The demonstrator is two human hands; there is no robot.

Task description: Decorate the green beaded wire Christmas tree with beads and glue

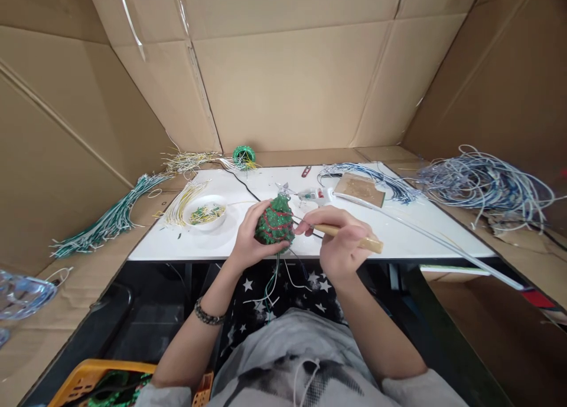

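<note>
My left hand [252, 241] is wrapped round a small green tree ornament [275, 222] with red trim, held upright over the front edge of the white table. A clear star tops it, and green and white wires hang below. My right hand [341, 238] grips a tool with a wooden handle [370, 243]; its thin metal tip points at the ornament's right side. Just behind the ornament lies a white glue gun [325, 196].
A white bowl [205, 224] of wire clippings stands at left. Green wires [115, 221] and yellow-white wires lie beyond it. Blue-white wires [487, 182] pile at right. A cardboard piece [359, 189], a green ring [243, 155] and an orange basket [82, 374] also show.
</note>
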